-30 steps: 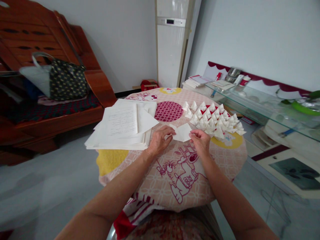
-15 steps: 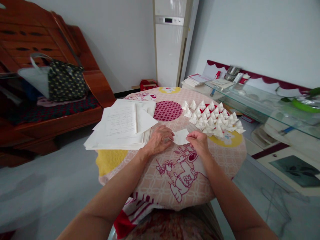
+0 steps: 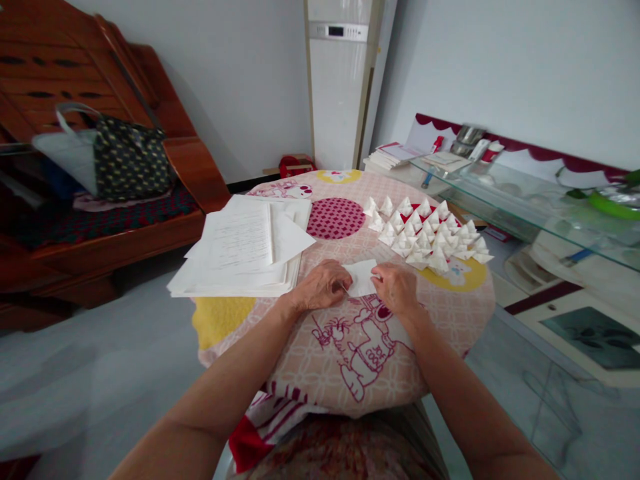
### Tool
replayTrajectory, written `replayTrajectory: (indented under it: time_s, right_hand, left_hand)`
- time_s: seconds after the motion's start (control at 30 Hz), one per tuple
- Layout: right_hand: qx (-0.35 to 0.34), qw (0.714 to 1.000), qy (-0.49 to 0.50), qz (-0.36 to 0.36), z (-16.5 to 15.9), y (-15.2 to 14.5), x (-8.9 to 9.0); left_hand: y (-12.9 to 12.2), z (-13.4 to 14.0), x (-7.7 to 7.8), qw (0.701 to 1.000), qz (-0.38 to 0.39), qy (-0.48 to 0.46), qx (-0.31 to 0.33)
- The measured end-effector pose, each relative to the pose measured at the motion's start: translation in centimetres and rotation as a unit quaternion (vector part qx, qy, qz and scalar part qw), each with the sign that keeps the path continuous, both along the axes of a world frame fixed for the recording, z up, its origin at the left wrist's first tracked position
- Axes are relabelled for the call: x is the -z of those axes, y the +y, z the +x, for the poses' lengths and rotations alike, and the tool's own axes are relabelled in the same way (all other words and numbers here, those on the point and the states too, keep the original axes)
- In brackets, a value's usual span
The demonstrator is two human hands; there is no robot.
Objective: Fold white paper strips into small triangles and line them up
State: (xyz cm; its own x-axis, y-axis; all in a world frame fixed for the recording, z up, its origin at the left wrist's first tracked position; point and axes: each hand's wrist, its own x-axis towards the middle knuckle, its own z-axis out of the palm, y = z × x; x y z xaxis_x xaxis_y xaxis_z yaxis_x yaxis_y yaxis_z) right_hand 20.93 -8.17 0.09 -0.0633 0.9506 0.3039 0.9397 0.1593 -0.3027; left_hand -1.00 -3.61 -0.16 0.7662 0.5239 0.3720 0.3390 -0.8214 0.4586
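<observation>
Between my hands is a small piece of white paper [image 3: 361,277], held just over the cloth-covered round table [image 3: 310,360]. My left hand [image 3: 324,284] pinches its left edge, with the fingers curled. On the opposite edge, the fingers and thumb of my right hand [image 3: 397,287] are closed. Beyond my right hand stand several small folded white paper shapes [image 3: 425,233] with pointed tops, set close together in rows. To the left of my left hand lies a stack of white paper sheets [image 3: 235,247]; the top one bears handwriting, and a narrow folded strip rests on it.
A glass-topped cabinet [image 3: 530,207] stands along the right, bearing papers, metal tins and a green bowl. At the left is a wooden bench [image 3: 190,173] with a patterned bag [image 3: 133,160]. A tall white air conditioner [image 3: 337,93] stands behind the table.
My right hand has turned inward, its fingers curling more over the paper's edge. The left fingers have curled too, and the small paper looks flatter and more squared between them.
</observation>
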Motion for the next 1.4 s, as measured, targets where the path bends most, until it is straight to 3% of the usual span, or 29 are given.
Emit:
replayTrajectory:
  time_s: [0.1, 0.3, 0.67, 1.13, 1.4]
  right_hand:
    - [-0.099, 0.995, -0.003, -0.012, -0.8, -0.3, 0.0]
    - [-0.169, 0.978, 0.090, -0.085, -0.5, 0.0, 0.6]
    - [-0.223, 0.951, 0.165, -0.138, 0.9, 0.4, 0.3]
    - [-0.277, 0.933, 0.150, -0.173, 1.7, 0.2, -0.3]
    - [-0.308, 0.928, 0.133, -0.165, 2.1, 0.6, 0.3]
  left_hand:
    - [0.0, 0.0, 0.0, 1.000, 0.004, -0.003, 0.000]
    - [0.2, -0.1, 0.2, 1.000, -0.013, -0.008, 0.000]
    - [1.3, -0.2, 0.2, 0.984, -0.157, -0.036, -0.080]
    - [1.8, 2.4, 0.9, 0.968, -0.116, 0.009, -0.223]
    - [1.3, 3.1, 1.1, 0.956, -0.121, -0.002, -0.267]
